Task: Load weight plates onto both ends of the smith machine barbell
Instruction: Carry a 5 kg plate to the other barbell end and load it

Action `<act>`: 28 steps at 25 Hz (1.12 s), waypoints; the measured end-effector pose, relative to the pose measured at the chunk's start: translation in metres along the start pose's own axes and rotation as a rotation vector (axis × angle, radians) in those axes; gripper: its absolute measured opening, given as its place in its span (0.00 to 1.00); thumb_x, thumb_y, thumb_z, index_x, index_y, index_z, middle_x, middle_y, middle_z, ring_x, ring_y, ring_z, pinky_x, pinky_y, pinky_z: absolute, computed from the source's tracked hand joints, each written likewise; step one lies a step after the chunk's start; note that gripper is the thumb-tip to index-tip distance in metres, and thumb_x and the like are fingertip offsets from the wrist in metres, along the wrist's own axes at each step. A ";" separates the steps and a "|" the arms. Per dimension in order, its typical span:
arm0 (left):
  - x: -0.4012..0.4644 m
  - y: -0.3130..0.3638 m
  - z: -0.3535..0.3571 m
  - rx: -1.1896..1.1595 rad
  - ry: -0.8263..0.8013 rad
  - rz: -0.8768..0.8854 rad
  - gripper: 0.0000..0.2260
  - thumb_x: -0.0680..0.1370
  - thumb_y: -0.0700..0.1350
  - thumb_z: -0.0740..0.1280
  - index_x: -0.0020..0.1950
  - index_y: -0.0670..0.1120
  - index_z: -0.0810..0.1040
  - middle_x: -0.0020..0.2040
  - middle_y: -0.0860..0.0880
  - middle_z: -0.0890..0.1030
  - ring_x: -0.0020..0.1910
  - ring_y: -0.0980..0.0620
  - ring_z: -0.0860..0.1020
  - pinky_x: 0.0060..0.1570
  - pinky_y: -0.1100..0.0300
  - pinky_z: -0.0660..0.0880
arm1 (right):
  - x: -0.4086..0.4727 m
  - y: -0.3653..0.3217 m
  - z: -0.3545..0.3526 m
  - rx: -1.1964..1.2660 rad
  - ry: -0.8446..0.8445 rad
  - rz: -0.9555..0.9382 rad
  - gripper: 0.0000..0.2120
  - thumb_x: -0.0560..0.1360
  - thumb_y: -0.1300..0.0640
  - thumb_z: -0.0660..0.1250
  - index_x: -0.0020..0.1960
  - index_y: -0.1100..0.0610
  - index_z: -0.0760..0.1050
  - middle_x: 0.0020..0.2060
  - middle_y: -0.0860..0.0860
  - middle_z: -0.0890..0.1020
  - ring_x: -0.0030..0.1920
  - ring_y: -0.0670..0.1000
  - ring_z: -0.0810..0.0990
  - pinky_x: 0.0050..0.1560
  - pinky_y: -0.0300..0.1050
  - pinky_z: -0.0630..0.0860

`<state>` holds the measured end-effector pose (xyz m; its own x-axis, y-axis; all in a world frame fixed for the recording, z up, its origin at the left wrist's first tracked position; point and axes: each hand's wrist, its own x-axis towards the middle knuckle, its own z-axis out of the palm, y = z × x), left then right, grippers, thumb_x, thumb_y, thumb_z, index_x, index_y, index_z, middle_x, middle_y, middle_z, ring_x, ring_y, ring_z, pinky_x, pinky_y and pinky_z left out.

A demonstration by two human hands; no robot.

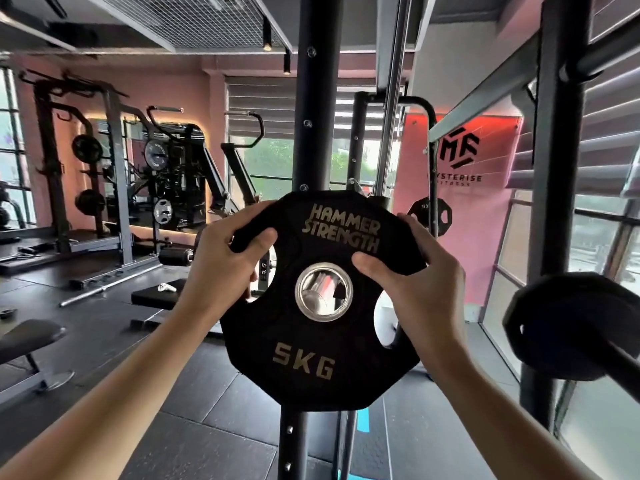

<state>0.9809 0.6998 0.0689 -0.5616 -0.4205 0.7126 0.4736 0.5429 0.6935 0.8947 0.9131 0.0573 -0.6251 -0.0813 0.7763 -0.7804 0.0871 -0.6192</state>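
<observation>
A black 5 kg weight plate (311,362), marked Hammer Strength, is held upright in front of me at chest height. My left hand (221,258) grips its upper left grip hole and my right hand (412,271) grips its upper right grip hole. Through the plate's steel-ringed centre hole I see the chrome end of the barbell sleeve (323,292), lined up with the hole. The rest of the bar is hidden behind the plate. The smith machine's black upright post (313,98) rises directly behind the plate.
Another black plate (568,327) sits on a peg at the right, close to my right forearm. A second black upright (557,168) stands by the window. Benches (27,337), a loose barbell (110,285) on the floor and racks (114,174) fill the left.
</observation>
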 end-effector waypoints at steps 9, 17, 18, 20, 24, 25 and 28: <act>-0.009 -0.042 -0.008 -0.013 0.014 0.023 0.16 0.81 0.41 0.67 0.64 0.59 0.77 0.36 0.52 0.81 0.28 0.52 0.74 0.43 0.53 0.76 | -0.019 0.013 0.027 -0.068 0.021 0.035 0.32 0.65 0.44 0.80 0.67 0.41 0.75 0.51 0.37 0.85 0.53 0.38 0.83 0.54 0.39 0.80; 0.011 -0.081 -0.010 0.237 -0.050 0.156 0.25 0.77 0.46 0.68 0.75 0.49 0.72 0.60 0.46 0.75 0.61 0.46 0.76 0.62 0.43 0.77 | -0.009 0.030 0.039 -0.314 0.059 -0.194 0.35 0.67 0.40 0.76 0.72 0.44 0.71 0.56 0.44 0.80 0.53 0.44 0.79 0.51 0.38 0.77; 0.016 -0.078 -0.006 0.338 -0.081 0.205 0.28 0.77 0.43 0.70 0.77 0.49 0.69 0.65 0.46 0.71 0.66 0.47 0.73 0.68 0.43 0.73 | -0.003 0.035 0.041 -0.349 0.051 -0.211 0.35 0.68 0.40 0.76 0.72 0.45 0.70 0.56 0.44 0.79 0.53 0.45 0.79 0.51 0.41 0.78; 0.022 -0.066 0.010 0.556 -0.179 0.351 0.40 0.73 0.36 0.74 0.81 0.50 0.59 0.74 0.45 0.63 0.74 0.51 0.63 0.77 0.55 0.58 | 0.013 0.047 0.046 -0.382 0.018 -0.208 0.36 0.68 0.41 0.77 0.73 0.46 0.69 0.56 0.46 0.79 0.54 0.49 0.79 0.52 0.49 0.80; 0.036 -0.063 0.040 0.833 -0.327 0.548 0.51 0.69 0.44 0.78 0.82 0.55 0.47 0.79 0.43 0.49 0.79 0.44 0.46 0.78 0.39 0.46 | 0.037 0.069 0.052 -0.461 -0.044 -0.228 0.38 0.69 0.43 0.77 0.75 0.48 0.68 0.57 0.49 0.78 0.58 0.54 0.75 0.54 0.50 0.76; 0.040 -0.070 0.044 0.885 -0.363 0.541 0.51 0.71 0.50 0.76 0.82 0.56 0.44 0.80 0.42 0.45 0.80 0.41 0.43 0.77 0.36 0.43 | 0.042 0.073 0.053 -0.470 -0.047 -0.229 0.38 0.69 0.43 0.77 0.75 0.48 0.68 0.57 0.49 0.78 0.59 0.55 0.74 0.55 0.50 0.75; 0.046 -0.092 0.061 0.992 -0.303 0.555 0.42 0.76 0.63 0.61 0.82 0.55 0.42 0.81 0.38 0.42 0.80 0.34 0.44 0.75 0.34 0.44 | 0.052 0.083 0.057 -0.490 -0.047 -0.224 0.39 0.69 0.43 0.77 0.76 0.47 0.67 0.58 0.49 0.77 0.61 0.55 0.71 0.57 0.54 0.75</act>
<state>0.8700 0.6753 0.0318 -0.6461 0.1688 0.7443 0.0432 0.9818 -0.1852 0.7966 0.8597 0.0400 -0.4530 -0.1943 0.8701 -0.8021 0.5147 -0.3027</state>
